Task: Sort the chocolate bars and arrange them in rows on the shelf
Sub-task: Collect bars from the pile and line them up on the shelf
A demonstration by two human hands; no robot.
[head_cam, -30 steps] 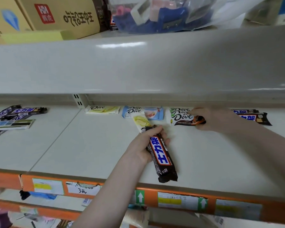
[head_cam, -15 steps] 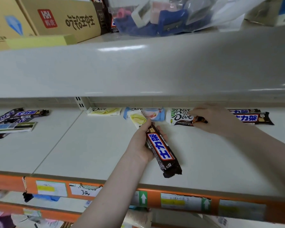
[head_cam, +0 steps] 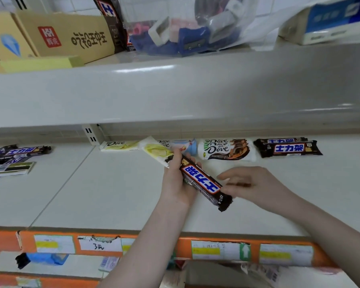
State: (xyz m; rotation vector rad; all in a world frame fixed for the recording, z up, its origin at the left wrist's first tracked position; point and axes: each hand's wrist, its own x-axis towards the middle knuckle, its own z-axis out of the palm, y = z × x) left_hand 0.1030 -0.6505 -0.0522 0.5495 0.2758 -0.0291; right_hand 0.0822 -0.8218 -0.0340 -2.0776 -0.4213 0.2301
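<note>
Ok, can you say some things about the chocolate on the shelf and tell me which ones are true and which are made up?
1. The left hand holds a dark Snickers bar. True.
2. The left hand also holds a yellow Dove bar. True.
3. The right hand is gripping the brown-and-white Dove bar. False: that bar lies alone at the back of the shelf; the right hand is near the Snickers bar's lower end.
4. The two Snickers bars at the back right stand upright. False: they lie flat.
</note>
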